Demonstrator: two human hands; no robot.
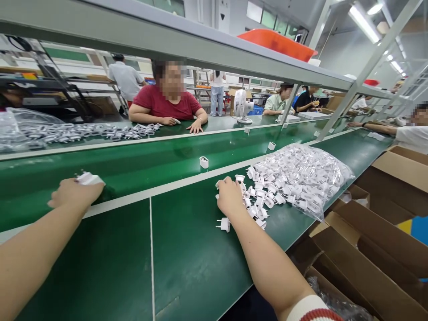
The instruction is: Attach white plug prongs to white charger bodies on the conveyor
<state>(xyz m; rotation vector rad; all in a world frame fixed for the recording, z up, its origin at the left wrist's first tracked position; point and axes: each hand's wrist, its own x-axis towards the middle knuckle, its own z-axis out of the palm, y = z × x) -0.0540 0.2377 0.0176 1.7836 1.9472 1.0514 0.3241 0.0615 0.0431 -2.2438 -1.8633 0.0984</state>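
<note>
- Desk [187, 267]: green, beneath the right hand [230, 196].
- Clear bag [307, 174]: right of that hand, full of plugs.
- Loose plugs [260, 199]: heaped beside the same hand.
- Right hand: fingers curled at the heap; I cannot tell whether it grips one.
- Left hand [75, 192]: closed around a white plug [89, 179].
- White plug: probably light, stiff, smooth; best held by its body, sparing the pins.

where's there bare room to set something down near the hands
Free: the near tabletop between the seam and the loose plug; the green strip between the left hand and the white piece. Crowded: by the right hand, with heaped plugs and the bag.
</note>
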